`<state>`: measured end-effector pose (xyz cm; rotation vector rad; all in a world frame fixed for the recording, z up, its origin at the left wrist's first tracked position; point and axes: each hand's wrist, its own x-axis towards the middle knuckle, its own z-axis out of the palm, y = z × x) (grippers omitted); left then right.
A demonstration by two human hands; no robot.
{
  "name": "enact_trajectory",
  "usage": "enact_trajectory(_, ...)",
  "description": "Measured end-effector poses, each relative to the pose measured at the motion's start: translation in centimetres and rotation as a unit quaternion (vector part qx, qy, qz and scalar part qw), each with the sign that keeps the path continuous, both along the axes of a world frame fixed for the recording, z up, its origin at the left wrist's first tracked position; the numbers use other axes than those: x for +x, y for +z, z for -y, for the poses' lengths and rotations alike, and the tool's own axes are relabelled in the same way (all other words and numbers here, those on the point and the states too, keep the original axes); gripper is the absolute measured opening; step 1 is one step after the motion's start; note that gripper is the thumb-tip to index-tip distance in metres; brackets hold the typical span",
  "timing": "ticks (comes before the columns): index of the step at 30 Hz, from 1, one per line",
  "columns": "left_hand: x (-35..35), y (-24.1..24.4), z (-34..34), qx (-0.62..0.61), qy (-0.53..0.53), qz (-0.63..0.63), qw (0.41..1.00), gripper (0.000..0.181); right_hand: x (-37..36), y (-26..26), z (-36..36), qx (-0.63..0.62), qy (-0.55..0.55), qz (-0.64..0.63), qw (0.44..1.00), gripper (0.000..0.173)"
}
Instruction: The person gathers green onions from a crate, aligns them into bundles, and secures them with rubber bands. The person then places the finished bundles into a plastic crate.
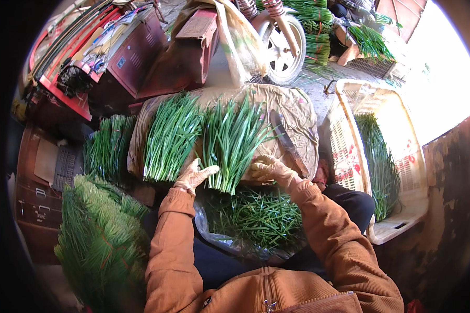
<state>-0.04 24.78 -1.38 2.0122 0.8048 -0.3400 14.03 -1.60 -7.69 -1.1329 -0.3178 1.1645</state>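
Two loose piles of green garlic chives lie side by side on a cloth-covered board: the left pile [172, 137] and the right pile [233, 144]. My left hand [192, 175], in a thin pale glove, is between their lower ends. Its thumb is spread toward the right pile's stems and seems to touch them; nothing is gripped. To the right of that pile, my gloved right hand [272, 168] hovers over the board's near edge, fingers loosely bent and apart, nothing in them. A broad-bladed knife with a wooden handle [288, 143] rests on the cloth [297, 105] beyond it.
Cut leaves [258, 219] fill a plastic-lined space between my knees. Tied bundles [102, 242] are stacked at left. A white plastic crate [370, 156] holding chives stands at right. Past the board are a wheel [284, 51] and a person [352, 9] beside more chives.
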Motion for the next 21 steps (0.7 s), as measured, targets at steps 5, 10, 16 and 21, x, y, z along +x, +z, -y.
enact_trajectory(5,3.0,-2.5,3.7,-0.012,0.038,0.169,0.985,0.101,0.2,1.6,-4.0,-0.05,-0.11,0.227,0.966,0.04)
enact_trajectory(10,2.3,-7.1,5.9,0.067,-0.002,0.324,0.944,0.088,-0.6,6.6,-8.5,-0.151,-0.015,0.356,0.922,0.034)
enact_trajectory(16,3.0,-5.6,7.2,0.101,0.063,0.214,0.97,0.1,7.9,2.9,-1.8,-0.21,0.172,0.515,0.813,0.042)
enact_trajectory(21,2.0,-2.1,8.1,0.191,0.129,0.263,0.937,0.089,10.7,13.6,23.4,-0.233,0.02,0.479,0.846,0.039)
